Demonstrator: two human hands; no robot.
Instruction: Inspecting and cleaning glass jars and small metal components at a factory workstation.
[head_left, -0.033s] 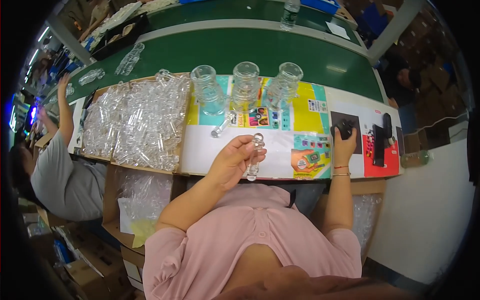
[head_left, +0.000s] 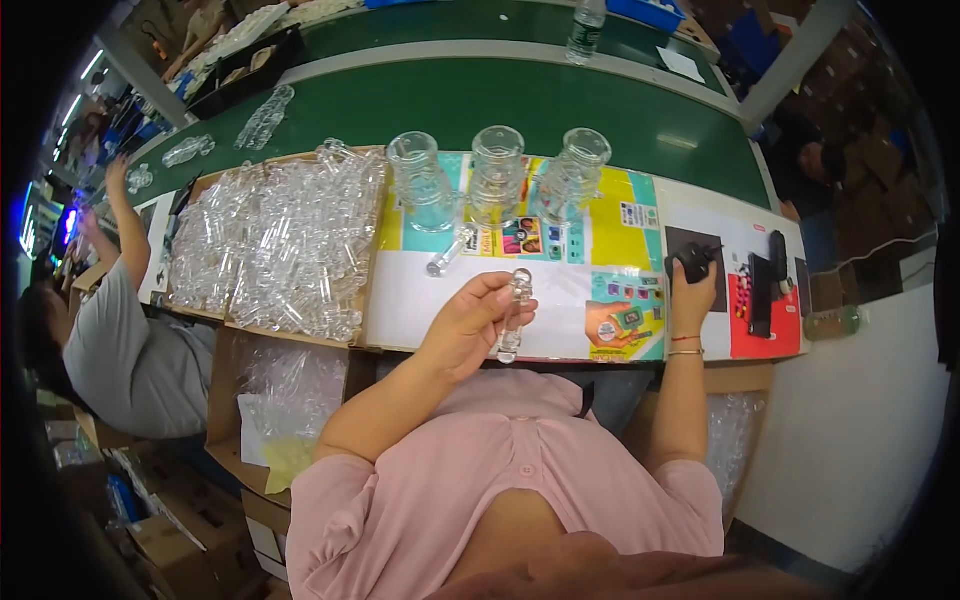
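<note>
My left hand is closed around a clear glass tube piece with a rounded knob at its top, held upright above the table's near edge. My right hand is wrapped round a black rounded device whose kind I cannot make out, over a dark patch on the mat. Beyond my left hand, a similar clear glass piece lies on the white sheet. Three clear glass vessels with flared rims stand behind it: a left one, a middle one and a right one.
At left, a cardboard tray is heaped with clear glass pieces. Bagged pieces lie on the green table. A black case lies at right. A water bottle stands far back. A grey-sleeved co-worker sits at left.
The view shifts slightly. In my right hand, the black device looks slightly turned. At left, the co-worker's raised hand has shifted a little; my left hand keeps the glass piece.
</note>
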